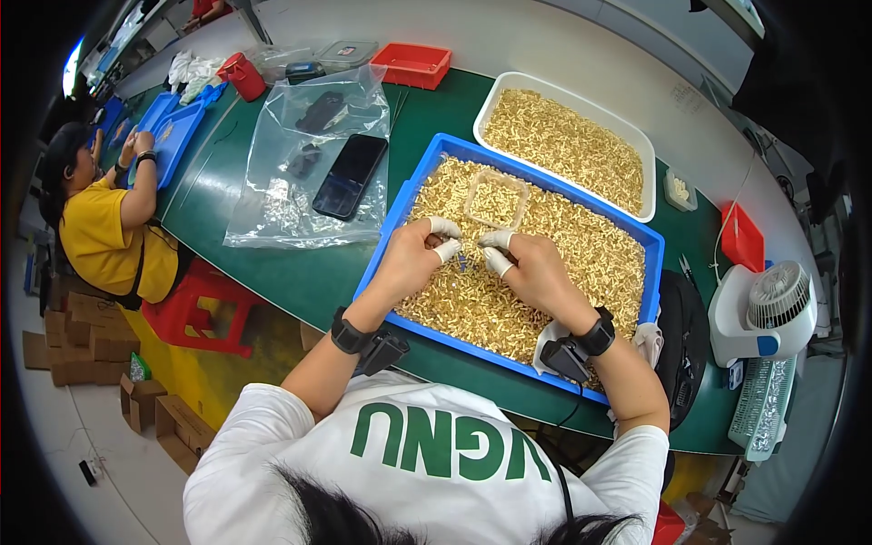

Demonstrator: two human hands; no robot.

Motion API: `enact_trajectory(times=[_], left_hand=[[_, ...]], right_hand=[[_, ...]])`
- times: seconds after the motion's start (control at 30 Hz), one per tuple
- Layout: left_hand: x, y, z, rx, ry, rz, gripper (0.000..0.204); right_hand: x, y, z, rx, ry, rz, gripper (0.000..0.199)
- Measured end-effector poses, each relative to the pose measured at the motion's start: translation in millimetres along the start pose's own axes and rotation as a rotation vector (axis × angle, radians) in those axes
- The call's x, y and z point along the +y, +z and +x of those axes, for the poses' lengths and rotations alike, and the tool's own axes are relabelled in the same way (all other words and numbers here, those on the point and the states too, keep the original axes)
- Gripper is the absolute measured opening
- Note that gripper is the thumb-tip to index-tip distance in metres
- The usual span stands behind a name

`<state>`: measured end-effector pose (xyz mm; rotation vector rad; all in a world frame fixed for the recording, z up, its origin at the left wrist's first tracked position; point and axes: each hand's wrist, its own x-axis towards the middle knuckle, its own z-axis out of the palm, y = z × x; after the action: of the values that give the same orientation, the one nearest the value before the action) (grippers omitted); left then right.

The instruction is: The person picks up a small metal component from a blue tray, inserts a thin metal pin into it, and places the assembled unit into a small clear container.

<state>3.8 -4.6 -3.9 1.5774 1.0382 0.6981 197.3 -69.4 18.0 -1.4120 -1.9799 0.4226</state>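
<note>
Over a blue tray [400,207] filled with small gold-coloured metal pieces [563,318], both my hands work close together. My left hand [409,259], white cots on thumb and finger, is closed in a pinch. Facing it, my right hand [538,271] is closed the same way, also with white finger cots. Whatever is between the fingertips is too small to make out. A tiny blue item [462,262] shows just by the left fingertips. A clear square plastic box [496,200], with gold pieces inside, lies on the pile beyond my hands.
Behind the tray stands a white tub [647,182] of similar pieces. To the left, a black phone [350,177] lies on a clear plastic bag [263,204]. A white fan [767,309] and black bag [681,345] are at right. Another person [118,213] works at far left.
</note>
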Motion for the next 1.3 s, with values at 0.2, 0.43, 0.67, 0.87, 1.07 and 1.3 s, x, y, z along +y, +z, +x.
enact_trajectory(times=[0.2,0.43,0.67,0.87,1.07,1.3], left_hand=[[3.9,0.3,-2.0,-0.017,0.019,0.082,0.016],[3.3,0.4,-1.7,-0.005,-0.016,0.04,0.015],[3.4,-0.3,-1.2,-0.008,-0.011,-0.031,0.015],[7.7,-1.2,-2.8,-0.199,-0.033,-0.176,0.016],[6.9,-0.1,-0.1,-0.15,-0.024,-0.307,0.02],[2.6,-3.3,1.0,-0.089,-0.041,-0.348,0.022]], right_hand=[[-1.5,0.0,-0.8,-0.025,-0.008,-0.055,0.016],[-1.7,-0.8,-0.9,0.012,-0.041,-0.113,0.014],[0.5,-2.0,-0.3,0.032,-0.076,-0.138,0.014],[-0.3,-2.1,1.5,-0.199,0.187,0.211,0.019],[-3.2,-0.9,1.9,-0.185,0.269,0.137,0.025],[4.6,-0.6,4.2,-0.061,0.341,0.231,0.03]])
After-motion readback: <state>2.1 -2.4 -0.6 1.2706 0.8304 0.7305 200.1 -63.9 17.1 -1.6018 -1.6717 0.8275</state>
